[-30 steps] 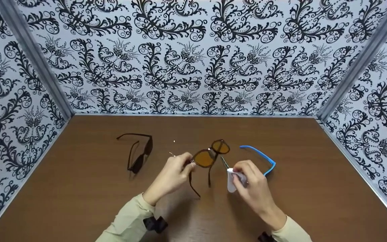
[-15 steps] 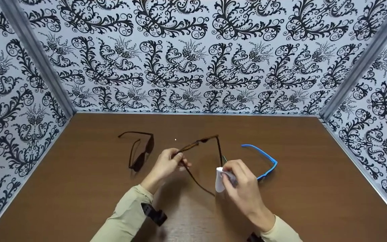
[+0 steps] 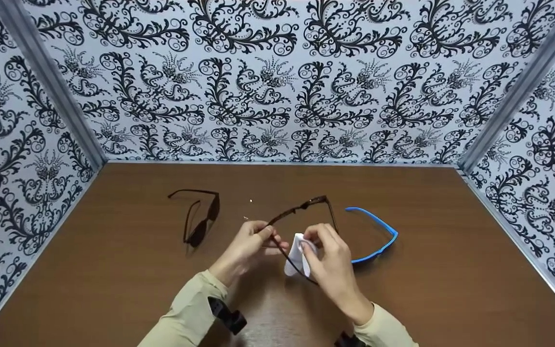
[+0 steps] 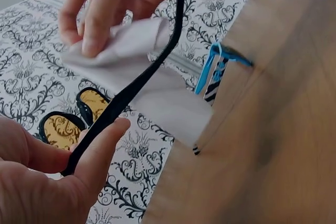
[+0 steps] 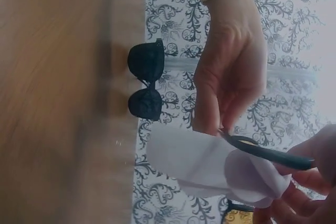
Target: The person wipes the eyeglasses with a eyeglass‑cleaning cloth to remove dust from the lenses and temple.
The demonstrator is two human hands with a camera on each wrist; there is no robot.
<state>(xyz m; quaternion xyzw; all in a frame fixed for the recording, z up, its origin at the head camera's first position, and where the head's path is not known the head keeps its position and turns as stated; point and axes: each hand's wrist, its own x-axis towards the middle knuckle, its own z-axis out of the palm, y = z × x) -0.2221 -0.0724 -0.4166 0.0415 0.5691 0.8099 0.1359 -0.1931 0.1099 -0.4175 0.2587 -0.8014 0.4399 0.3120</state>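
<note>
My left hand pinches amber-lensed sunglasses where one temple meets the front. In the left wrist view that dark temple slants up across a white cloth, and the amber lenses hang behind the fingers. My right hand grips the folded cloth between thumb and fingers, up close to the temple. Seen from the right wrist, the cloth spreads just below the left hand, beside the temple. Whether cloth and temple touch, I cannot tell.
Dark sunglasses lie with temples unfolded on the brown table, left of my hands. Blue-framed glasses rest to the right, partly behind my right hand. Tiny bright specks show behind the left hand. Patterned walls enclose the table.
The sunglasses have turned, so their lenses no longer face the head camera. My right hand has moved left with the cloth, bringing it over to the temple near my left hand.
</note>
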